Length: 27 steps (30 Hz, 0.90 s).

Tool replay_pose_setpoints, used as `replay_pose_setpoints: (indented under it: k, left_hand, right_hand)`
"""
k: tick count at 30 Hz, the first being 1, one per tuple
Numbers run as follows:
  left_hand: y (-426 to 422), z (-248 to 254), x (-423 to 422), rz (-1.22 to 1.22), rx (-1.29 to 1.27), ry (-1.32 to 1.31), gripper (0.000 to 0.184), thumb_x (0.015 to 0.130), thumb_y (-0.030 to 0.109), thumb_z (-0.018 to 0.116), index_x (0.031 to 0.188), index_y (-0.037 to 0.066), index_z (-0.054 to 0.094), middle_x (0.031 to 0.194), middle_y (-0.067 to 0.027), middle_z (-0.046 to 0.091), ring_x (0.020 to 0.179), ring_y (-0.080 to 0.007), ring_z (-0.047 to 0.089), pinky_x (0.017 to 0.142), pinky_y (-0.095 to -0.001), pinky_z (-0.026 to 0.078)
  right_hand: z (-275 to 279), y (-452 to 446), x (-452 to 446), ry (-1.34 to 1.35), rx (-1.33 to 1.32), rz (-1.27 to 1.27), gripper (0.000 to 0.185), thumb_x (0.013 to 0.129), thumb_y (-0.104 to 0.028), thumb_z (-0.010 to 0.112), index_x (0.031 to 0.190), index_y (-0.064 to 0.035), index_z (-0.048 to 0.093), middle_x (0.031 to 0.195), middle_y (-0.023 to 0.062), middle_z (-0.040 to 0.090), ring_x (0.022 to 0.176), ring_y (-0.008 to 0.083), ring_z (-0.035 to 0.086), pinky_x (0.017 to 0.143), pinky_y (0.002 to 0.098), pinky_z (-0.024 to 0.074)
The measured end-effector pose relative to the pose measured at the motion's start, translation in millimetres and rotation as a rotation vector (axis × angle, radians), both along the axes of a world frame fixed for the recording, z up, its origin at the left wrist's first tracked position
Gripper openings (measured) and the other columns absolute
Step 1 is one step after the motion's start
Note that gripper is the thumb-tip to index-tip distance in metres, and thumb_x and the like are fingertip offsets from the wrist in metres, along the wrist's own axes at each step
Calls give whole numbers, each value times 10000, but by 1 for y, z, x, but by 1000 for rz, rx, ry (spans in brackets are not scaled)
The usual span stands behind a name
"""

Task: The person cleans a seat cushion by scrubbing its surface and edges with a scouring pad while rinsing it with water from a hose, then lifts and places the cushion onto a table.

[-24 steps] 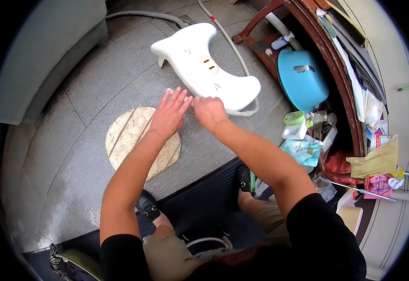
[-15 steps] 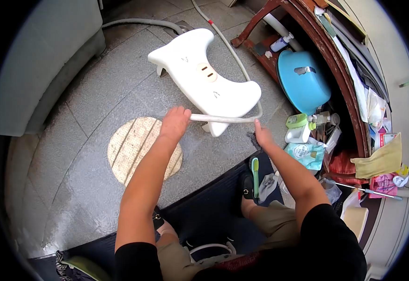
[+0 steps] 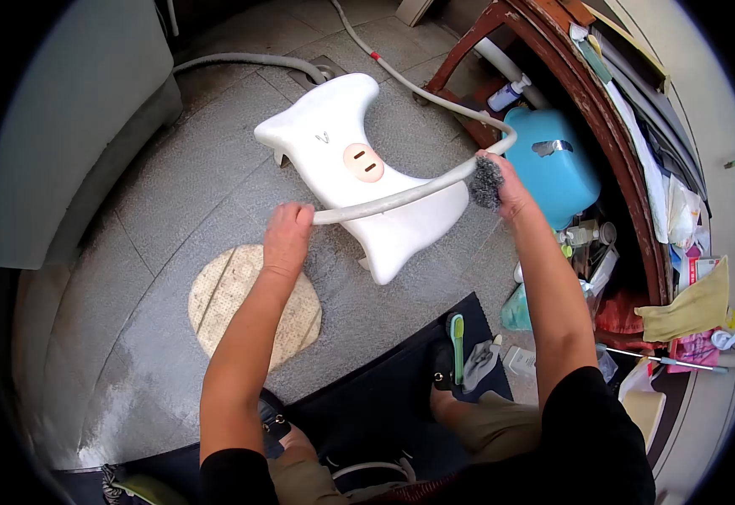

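My left hand [image 3: 287, 240] is closed around the end of a pale grey hose [image 3: 393, 199]. The hose runs across the front of a white plastic stool [image 3: 325, 126] and loops back behind my right hand [image 3: 511, 189]. That hand holds a dark grey steel wool scrubber [image 3: 486, 183], pressed at the hose, its fingers partly hidden. Standing on the wet tiles, the stool has a pink snout-like oval on its top. A round beige mat [image 3: 224, 290] with dark stripes lies below my left hand, partly covered by my forearm.
At the right, a light blue basin [image 3: 565, 185] leans by a worn red wooden frame [image 3: 616, 147]. Bottles and bags sit below it. A green-handled brush [image 3: 457, 345] and grey cloth [image 3: 481, 366] lie by my foot on a dark mat [image 3: 367, 412]. A grey appliance-like block [image 3: 73, 143] stands left.
My right hand has moved up and away with the scrubber along the hose, which now slants and bows in a wider loop. My left hand has shifted slightly left and nearer.
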<state>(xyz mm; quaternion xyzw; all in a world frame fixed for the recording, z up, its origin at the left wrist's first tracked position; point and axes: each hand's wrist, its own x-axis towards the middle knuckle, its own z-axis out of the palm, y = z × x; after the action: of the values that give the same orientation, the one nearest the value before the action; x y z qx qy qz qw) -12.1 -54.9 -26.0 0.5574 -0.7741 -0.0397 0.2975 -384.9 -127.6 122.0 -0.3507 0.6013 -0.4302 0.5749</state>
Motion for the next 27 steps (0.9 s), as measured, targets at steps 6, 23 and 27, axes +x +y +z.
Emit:
replay_pose_setpoints:
  k: [6, 23, 27]
  left_hand:
    - [1, -31, 44, 100, 56, -213, 389, 766, 168, 702, 1139, 164, 590, 867, -62, 530, 847, -269, 554, 756, -409, 466]
    - [119, -19, 107, 247, 226, -89, 669, 840, 256, 683, 1437, 137, 405, 1432, -158, 420, 1345, -351, 367, 1127, -521, 251]
    - [219, -28, 150, 392, 598, -216, 824, 779, 404, 726, 1457, 105, 364, 1489, -189, 324, 1393, -382, 271, 1142, -553, 195]
  right_hand:
    - [-71, -78, 70, 327, 431, -63, 412, 950, -400, 521, 1034, -11, 631, 835, 76, 659, 678, 197, 646, 627, 358, 542]
    - [-82, 57, 38, 412, 46, -24, 390, 956, -388, 575, 1097, -34, 658, 974, 42, 680, 853, 134, 619, 793, 287, 482]
    - [-83, 129, 94, 734, -257, 120, 275, 938, -277, 631, 949, -4, 669, 794, 37, 655, 741, 112, 551, 703, 280, 469]
